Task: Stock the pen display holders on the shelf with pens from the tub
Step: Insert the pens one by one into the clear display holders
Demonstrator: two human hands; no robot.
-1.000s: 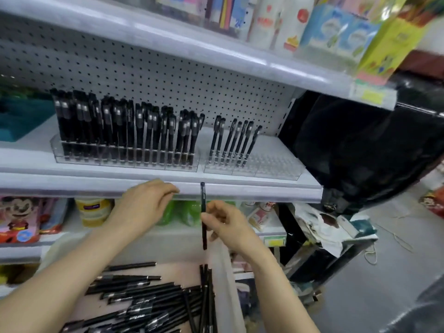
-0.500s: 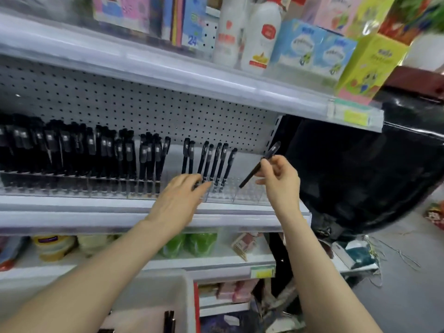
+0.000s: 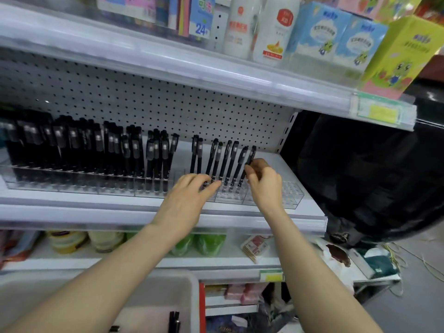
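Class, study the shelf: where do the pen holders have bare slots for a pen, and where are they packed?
Free: slots in the right holder, right of the right hand. Crowded: the left holder, dense with pens, and the row by the left hand.

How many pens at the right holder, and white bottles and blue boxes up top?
Pens: 8, with the held pen in the right hand
White bottles: 2
Blue boxes: 2
Total: 12
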